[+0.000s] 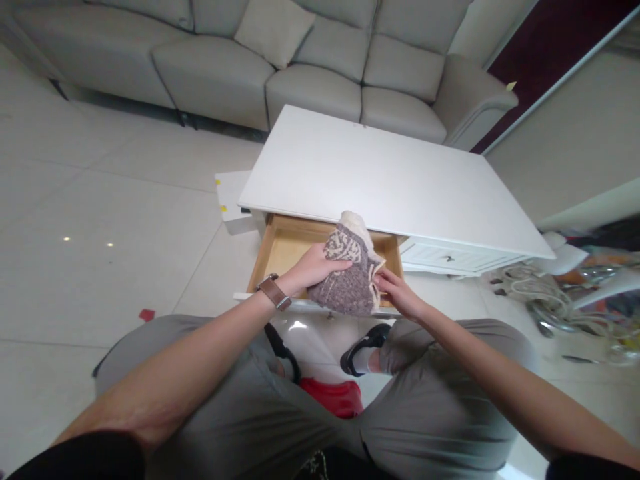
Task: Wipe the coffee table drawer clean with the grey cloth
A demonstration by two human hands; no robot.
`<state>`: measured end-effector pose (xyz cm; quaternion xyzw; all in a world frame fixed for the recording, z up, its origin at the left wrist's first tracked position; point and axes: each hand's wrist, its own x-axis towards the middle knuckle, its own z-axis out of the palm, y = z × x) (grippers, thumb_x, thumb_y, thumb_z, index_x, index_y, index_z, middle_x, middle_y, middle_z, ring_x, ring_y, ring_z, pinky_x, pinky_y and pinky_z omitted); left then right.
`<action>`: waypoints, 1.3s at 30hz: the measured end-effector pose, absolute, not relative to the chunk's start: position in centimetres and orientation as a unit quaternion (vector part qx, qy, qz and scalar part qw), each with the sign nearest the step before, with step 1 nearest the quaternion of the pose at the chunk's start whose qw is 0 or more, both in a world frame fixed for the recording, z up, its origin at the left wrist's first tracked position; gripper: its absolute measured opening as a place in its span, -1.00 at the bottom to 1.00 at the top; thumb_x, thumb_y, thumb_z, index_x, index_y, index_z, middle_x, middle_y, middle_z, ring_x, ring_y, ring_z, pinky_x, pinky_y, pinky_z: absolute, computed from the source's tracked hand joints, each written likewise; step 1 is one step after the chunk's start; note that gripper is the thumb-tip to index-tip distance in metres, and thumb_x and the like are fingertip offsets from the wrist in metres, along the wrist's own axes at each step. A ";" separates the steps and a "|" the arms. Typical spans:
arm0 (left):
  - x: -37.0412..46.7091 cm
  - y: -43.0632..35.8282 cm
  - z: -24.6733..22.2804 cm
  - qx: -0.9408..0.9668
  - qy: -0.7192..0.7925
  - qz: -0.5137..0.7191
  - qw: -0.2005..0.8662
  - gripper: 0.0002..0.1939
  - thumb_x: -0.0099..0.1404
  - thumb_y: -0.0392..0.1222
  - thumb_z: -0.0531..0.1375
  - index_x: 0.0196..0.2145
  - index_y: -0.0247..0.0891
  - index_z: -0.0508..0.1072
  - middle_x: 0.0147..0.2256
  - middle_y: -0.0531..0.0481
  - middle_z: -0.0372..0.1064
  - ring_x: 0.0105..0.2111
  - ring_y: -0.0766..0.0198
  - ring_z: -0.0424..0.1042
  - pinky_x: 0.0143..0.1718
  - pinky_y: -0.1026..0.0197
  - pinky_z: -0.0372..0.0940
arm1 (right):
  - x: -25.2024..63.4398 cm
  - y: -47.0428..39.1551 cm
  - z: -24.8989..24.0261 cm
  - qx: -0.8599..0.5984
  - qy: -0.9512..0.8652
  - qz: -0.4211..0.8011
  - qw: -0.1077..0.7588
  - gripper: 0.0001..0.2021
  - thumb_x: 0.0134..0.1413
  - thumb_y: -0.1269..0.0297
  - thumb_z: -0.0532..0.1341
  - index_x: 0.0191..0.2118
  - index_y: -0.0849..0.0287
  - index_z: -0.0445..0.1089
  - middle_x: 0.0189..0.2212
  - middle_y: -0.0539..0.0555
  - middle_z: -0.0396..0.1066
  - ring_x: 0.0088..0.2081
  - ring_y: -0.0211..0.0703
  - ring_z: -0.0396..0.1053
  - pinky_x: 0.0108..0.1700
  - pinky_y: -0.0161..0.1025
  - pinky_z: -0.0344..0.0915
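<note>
A folded grey-brown towel (353, 283) with a cream pattern and cream edging is held over an open wooden drawer (287, 243). My left hand (316, 267) grips its left side, thumb lying across the top. At the right edge, the fingers of my right hand (397, 291) are bent round the cream-edged layers, with the fingertips partly hidden. The towel covers part of the drawer's inside. That drawer is pulled out from the front of a white coffee table (390, 180).
A grey sofa (315, 93) with a cushion (274, 30) stands behind the table. To the table's left is a white box (235, 183). Cables and clutter (565, 293) lie on the floor at right. Something red (333, 398) is between my feet.
</note>
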<state>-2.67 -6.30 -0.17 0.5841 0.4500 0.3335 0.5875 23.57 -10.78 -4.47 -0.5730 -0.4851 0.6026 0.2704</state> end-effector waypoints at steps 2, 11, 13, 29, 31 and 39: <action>-4.2 -5.5 1.2 0.645 0.503 0.313 0.483 -0.65 0.12 -0.03 0.38 -0.19 -0.29 0.56 -0.13 -0.15 0.59 -0.10 0.02 0.54 -0.01 0.02 0.40 | 24.5 -11.3 -5.9 -0.586 -0.545 0.561 0.210 -0.49 0.04 -0.13 0.32 0.02 0.05 0.35 -0.09 0.10 0.47 -0.09 -0.02 0.47 -0.07 -0.05 0.43; -7.3 -7.5 -0.1 0.872 0.448 0.008 0.196 -0.73 0.27 -0.07 0.21 -0.09 -0.09 0.55 -0.04 -0.08 0.51 -0.06 0.08 0.48 -0.06 0.15 0.34 | 26.4 -13.0 -7.5 -0.477 -0.833 0.248 -0.128 -0.73 0.19 0.19 0.26 -0.02 0.15 0.46 -0.08 0.18 0.48 -0.02 0.01 0.41 0.01 -0.16 0.28; -6.0 -8.9 -2.1 0.886 0.409 -0.048 0.213 -0.73 0.23 -0.12 0.23 -0.10 -0.11 0.55 -0.07 -0.10 0.51 -0.08 0.07 0.48 -0.09 0.15 0.35 | 27.0 -13.0 -7.8 -0.476 -0.844 0.199 -0.149 -0.77 0.30 0.17 0.17 -0.06 0.15 0.46 -0.11 0.16 0.48 -0.06 -0.03 0.43 -0.06 -0.21 0.27; -8.1 -5.8 -1.5 0.819 0.566 0.037 0.085 -0.54 0.39 -0.29 0.01 0.16 -0.05 0.45 -0.02 -0.12 0.54 -0.05 0.05 0.52 -0.02 0.09 0.32 | 27.3 -8.1 -8.9 -0.493 -0.848 0.083 -0.176 -0.55 0.37 -0.17 -0.01 -0.04 0.08 0.38 -0.08 0.14 0.51 -0.09 -0.02 0.48 -0.22 -0.23 0.27; -9.9 -5.7 -1.4 0.781 0.620 0.063 0.043 -0.48 0.40 -0.30 -0.01 0.24 0.00 0.38 0.02 -0.13 0.51 -0.06 0.01 0.51 0.01 0.02 0.32 | 27.4 -7.0 -8.9 -0.490 -0.850 0.083 -0.173 -0.53 0.36 -0.19 -0.02 -0.03 0.08 0.39 -0.06 0.15 0.51 -0.08 -0.02 0.48 -0.21 -0.23 0.27; -11.3 -5.8 -7.5 0.743 0.665 0.032 0.073 -0.53 0.41 -0.11 0.07 0.24 0.02 0.39 0.26 -0.16 0.32 0.28 -0.31 0.14 0.24 -0.62 -0.19 | 27.6 -3.7 -9.6 -0.522 -0.838 0.061 -0.147 -0.43 0.32 -0.28 -0.06 -0.01 0.09 0.42 -0.08 0.20 0.53 -0.09 0.06 0.50 -0.18 -0.17 0.31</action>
